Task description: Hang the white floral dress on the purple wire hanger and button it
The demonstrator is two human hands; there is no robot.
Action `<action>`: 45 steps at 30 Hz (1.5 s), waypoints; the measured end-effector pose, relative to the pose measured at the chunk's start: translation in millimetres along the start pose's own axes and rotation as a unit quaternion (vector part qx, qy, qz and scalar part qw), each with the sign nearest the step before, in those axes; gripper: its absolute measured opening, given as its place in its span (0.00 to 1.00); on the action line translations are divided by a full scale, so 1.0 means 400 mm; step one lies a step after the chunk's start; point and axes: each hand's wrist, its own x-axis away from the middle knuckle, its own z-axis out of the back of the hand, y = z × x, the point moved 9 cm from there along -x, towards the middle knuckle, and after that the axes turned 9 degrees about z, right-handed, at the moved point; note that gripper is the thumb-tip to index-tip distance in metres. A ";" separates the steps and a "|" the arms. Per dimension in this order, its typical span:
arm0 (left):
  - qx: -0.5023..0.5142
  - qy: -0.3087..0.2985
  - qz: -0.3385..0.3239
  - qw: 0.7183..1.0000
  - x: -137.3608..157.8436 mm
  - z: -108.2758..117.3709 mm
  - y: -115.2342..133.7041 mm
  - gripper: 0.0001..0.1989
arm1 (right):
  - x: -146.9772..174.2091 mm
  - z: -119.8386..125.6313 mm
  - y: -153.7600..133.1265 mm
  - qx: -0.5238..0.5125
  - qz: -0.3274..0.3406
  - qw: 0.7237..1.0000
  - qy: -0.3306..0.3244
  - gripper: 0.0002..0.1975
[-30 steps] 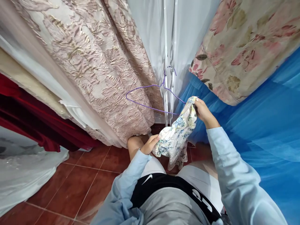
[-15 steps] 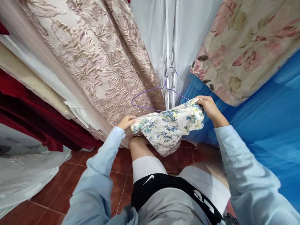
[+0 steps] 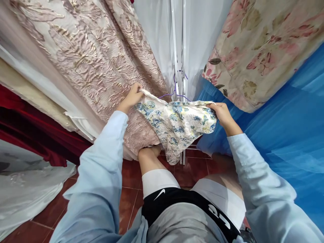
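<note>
A white garment [image 3: 177,121] with blue and yellow flowers hangs stretched between my hands, its lower part narrowing toward the floor. My left hand [image 3: 133,97] pinches its upper left corner. At the upper right edge, my right hand [image 3: 220,113] grips the cloth between thumb and fingers. Behind the garment a thin purple hanger [image 3: 174,88] hooks onto a white metal rack [image 3: 183,57]. Only the hanger's hook and upper shoulders show; the garment covers its lower part.
A pink-gold embossed dress [image 3: 101,64] hangs on the left, beside dark red cloth [image 3: 37,135]. To the right are a floral-printed cloth [image 3: 263,57] and blue tulle [image 3: 283,135]. White sheer fabric [image 3: 32,192] spreads over red floor tiles [image 3: 131,199] at lower left.
My left hand has risen, lifting the garment's left corner in front of the hanger's left shoulder. My right hand keeps its grip and has shifted slightly left. More of the hanger is now covered.
</note>
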 end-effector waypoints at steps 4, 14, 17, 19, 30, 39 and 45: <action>-0.041 -0.111 -0.027 0.993 0.042 -0.127 0.075 0.23 | 0.007 0.013 0.007 0.037 0.016 0.999 0.002 0.10; -0.029 -0.024 -0.068 0.997 0.195 -0.139 0.129 0.14 | -0.024 0.022 -0.081 0.266 0.093 0.953 0.107 0.07; -0.002 0.031 -0.045 0.998 0.207 -0.108 0.137 0.13 | -0.060 0.023 -0.139 0.301 0.115 0.938 0.130 0.09; 0.003 0.051 -0.028 0.998 0.214 -0.096 0.131 0.11 | -0.080 0.013 -0.169 0.310 0.127 0.932 0.135 0.07; -0.007 0.098 -0.046 0.994 0.274 -0.115 0.124 0.10 | -0.099 -0.009 -0.260 0.263 0.220 0.931 0.122 0.05; -0.072 0.081 -0.001 0.994 0.287 -0.170 0.063 0.14 | -0.034 -0.034 -0.304 0.139 0.263 0.947 0.118 0.11; -0.052 0.134 -0.020 0.989 0.365 -0.183 -0.001 0.18 | 0.176 -0.270 -0.315 0.140 0.146 0.949 -0.241 0.16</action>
